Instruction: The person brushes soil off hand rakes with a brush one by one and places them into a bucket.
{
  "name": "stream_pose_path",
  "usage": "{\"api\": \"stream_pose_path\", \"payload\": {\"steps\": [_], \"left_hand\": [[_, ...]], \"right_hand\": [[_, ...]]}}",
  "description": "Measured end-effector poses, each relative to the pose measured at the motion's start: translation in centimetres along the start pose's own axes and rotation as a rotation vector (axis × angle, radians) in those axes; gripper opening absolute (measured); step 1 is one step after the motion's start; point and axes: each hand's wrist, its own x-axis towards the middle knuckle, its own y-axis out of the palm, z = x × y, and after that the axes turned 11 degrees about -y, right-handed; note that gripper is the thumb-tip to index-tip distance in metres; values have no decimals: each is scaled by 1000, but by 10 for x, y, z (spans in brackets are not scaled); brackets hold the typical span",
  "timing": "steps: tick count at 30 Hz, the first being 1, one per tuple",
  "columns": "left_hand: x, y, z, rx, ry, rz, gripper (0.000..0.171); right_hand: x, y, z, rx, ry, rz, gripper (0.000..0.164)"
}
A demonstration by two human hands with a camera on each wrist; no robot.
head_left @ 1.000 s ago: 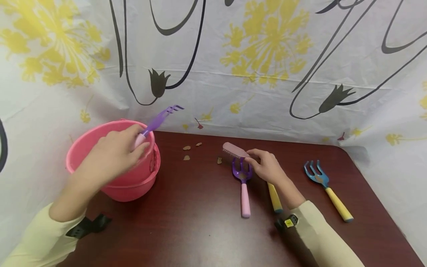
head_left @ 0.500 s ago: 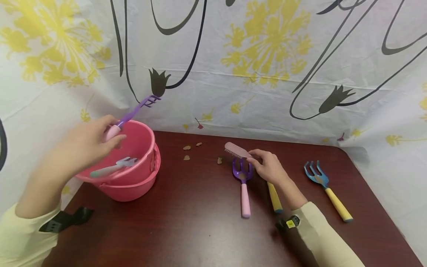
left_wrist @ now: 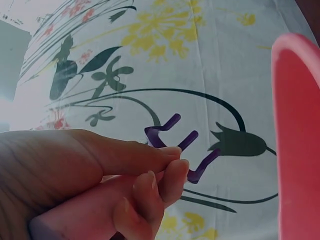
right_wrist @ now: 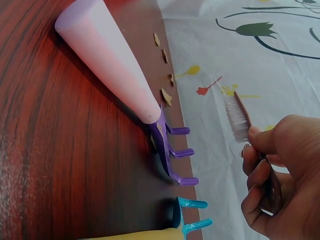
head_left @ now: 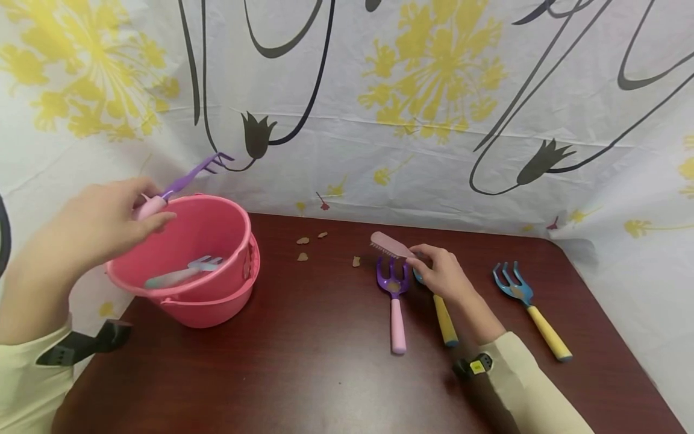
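Observation:
My left hand (head_left: 103, 223) grips the pink handle of a purple hand rake (head_left: 187, 179), its bent tines pointing up and away, above the left rim of a pink bucket (head_left: 238, 265). Inside that bucket lies a pale green-handled fork (head_left: 173, 277). My right hand (head_left: 447, 274) pinches a pink brush (head_left: 390, 245), bristles down, over a purple fork with a pink handle (head_left: 398, 325). In the right wrist view the brush (right_wrist: 240, 117) is apart from the table. Beneath the right hand lies a blue fork with a yellow handle (head_left: 446, 322), partly hidden.
Another blue fork with a yellow handle (head_left: 547, 331) lies at the right. Several small brown flakes (head_left: 302, 257) are scattered near the back of the dark wooden table (head_left: 303, 374). A flower-patterned sheet (head_left: 336, 120) hangs behind. The bucket is nested in another one.
My left hand has moved left with the purple rake, across the bucket, uncovering the fork inside. The right hand and brush have shifted slightly to the right.

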Motion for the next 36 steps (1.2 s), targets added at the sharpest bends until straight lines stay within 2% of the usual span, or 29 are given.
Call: {"api": "stream_pose_path", "payload": {"steps": [9,16,23,26,32,36], "left_hand": [[3,1,7,63,-37,113,30],[6,4,11,90,-80,207,33],[7,14,10,96,-76,294,26],[8,18,8,88,-69,309,26],[10,26,5,103,-45,296,25],[10,30,4,112,-60,313,25]], "right_hand": [[0,-2,-1,-3,-19,-3,27],[-3,-4,-3,-4,1,5,28],[-6,-4,-5,3,19,10,29],[-8,-5,-5,0,29,3,30],[-11,-7,-6,6,38,8,30],[-12,-7,-8,10,33,13,30]]}}
